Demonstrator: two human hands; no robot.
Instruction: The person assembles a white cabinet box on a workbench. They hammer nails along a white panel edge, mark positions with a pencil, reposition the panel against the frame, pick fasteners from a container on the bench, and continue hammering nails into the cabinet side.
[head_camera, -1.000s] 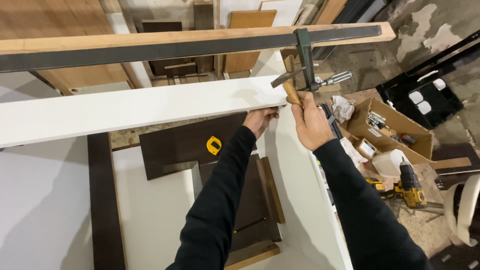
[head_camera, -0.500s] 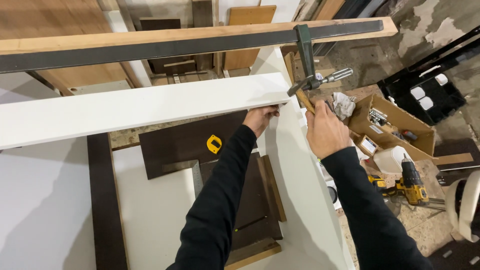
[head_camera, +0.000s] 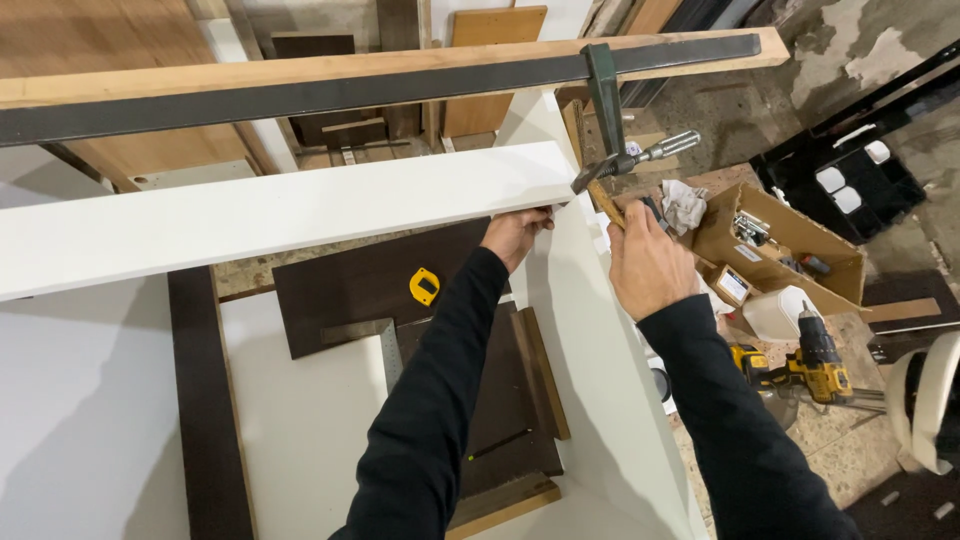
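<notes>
Right hand (head_camera: 648, 262) now wraps the wooden handle (head_camera: 606, 205) of the bar clamp (head_camera: 604, 90); half a second back it hung open just below, off the handle. Grip closed on the handle again, so the clamp screw is back under control. Left hand (head_camera: 515, 235) unmoved, fingers curled under the end of the white board (head_camera: 270, 215), which sits just left of the clamp. Cordless drill (head_camera: 800, 365) lies on the floor, well right.

Open brown cardboard box (head_camera: 790, 240) at right mid-frame, w/ small boxed packs (head_camera: 735, 285) beside it; white tub (head_camera: 778, 312) just below.
</notes>
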